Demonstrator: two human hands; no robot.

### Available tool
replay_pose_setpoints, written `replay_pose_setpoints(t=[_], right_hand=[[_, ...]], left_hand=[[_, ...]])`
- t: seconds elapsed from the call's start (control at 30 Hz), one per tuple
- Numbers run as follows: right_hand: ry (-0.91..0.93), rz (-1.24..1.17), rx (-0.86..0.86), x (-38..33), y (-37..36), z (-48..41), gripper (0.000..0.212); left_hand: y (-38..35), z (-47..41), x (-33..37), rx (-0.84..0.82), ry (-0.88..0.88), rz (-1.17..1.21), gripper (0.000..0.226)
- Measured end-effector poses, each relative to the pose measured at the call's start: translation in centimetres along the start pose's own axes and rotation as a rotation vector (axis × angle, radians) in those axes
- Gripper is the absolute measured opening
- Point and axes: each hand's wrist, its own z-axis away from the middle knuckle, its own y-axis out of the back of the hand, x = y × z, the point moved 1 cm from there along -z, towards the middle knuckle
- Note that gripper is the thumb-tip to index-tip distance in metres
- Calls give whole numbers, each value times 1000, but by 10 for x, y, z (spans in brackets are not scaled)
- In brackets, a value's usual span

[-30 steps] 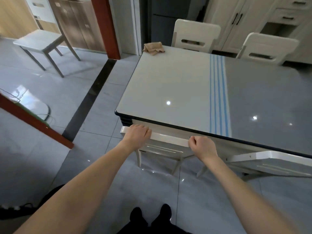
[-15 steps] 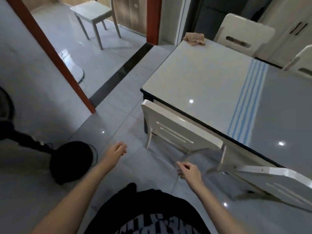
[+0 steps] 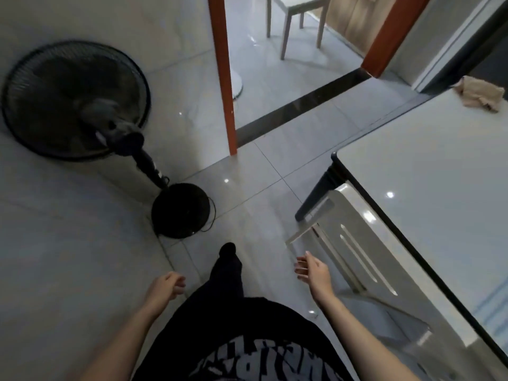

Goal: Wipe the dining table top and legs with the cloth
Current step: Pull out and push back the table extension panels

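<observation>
The dining table (image 3: 428, 171) with its glossy pale top fills the right side, and one dark leg (image 3: 316, 199) shows under its near corner. A crumpled tan cloth (image 3: 479, 93) lies on the far corner of the top, well away from both hands. My left hand (image 3: 165, 288) hangs low over the floor with fingers loosely curled and nothing in it. My right hand (image 3: 312, 270) is open, fingers spread, just left of a white chair (image 3: 354, 243) tucked under the table edge, not touching it.
A black standing fan (image 3: 79, 103) with a round base (image 3: 181, 210) stands on the left. A red-brown door post (image 3: 224, 75) rises ahead, with a grey chair (image 3: 297, 12) beyond the doorway. Grey floor tiles lie between fan and table.
Both hands let go of the white chair's back after sliding it under the table and dropped low. My view has swung left, bringing the fan in and pushing the table to the right.
</observation>
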Motion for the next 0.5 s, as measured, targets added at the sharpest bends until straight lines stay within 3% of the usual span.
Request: replay_pose_setpoints(t=[0.2, 0.5], right_hand=[[41, 104, -23, -49, -61, -57, 29], [-17, 27, 174, -115, -92, -97, 26]], left_hand=[[52, -70, 50, -3, 60, -50, 24], [94, -165, 217, -156, -192, -265, 23]])
